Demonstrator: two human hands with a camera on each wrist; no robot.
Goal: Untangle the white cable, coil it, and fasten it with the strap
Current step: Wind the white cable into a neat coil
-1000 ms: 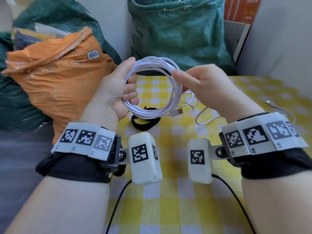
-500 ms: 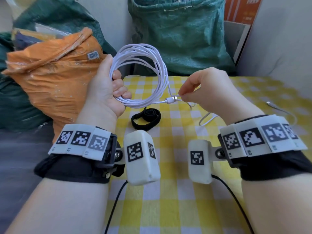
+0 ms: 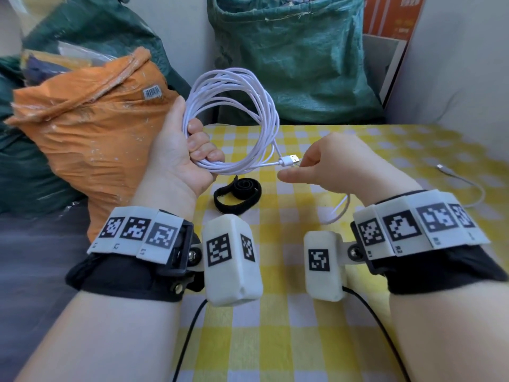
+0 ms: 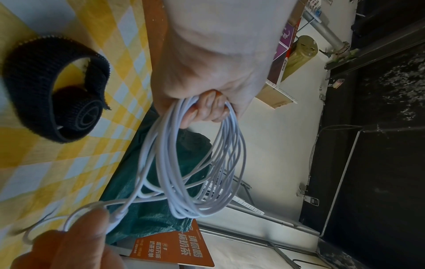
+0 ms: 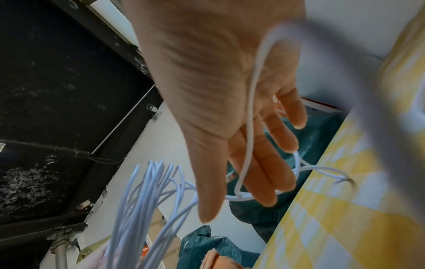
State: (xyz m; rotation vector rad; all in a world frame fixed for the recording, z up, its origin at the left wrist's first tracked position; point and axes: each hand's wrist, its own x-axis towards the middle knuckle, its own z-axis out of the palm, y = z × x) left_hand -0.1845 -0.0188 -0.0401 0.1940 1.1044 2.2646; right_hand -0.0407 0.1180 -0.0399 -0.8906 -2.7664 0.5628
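My left hand (image 3: 179,161) grips the white cable coil (image 3: 265,111) at its lower left and holds it upright above the table's far edge; the left wrist view shows its fingers (image 4: 207,109) curled through the loops (image 4: 166,172). The cable's USB plug (image 3: 289,160) sticks out free to the right. Just beside the plug is my right hand (image 3: 338,164), and in the right wrist view its fingers (image 5: 271,145) are straight with a loose strand (image 5: 249,127) lying across them. The tail runs under that wrist to a small plug (image 3: 442,168). The black strap (image 3: 238,195) lies curled on the table below the coil.
The table has a yellow-and-white checked cloth (image 3: 275,340). An orange sack (image 3: 91,133) stands close against its left edge, and a green sack (image 3: 289,64) stands behind its far edge. A pale wall or cushion (image 3: 454,92) closes off the right side.
My left hand lifted the coil up and leftward. My right hand went from the coil's rim to pinching the USB plug, then let it go and straightened its fingers.
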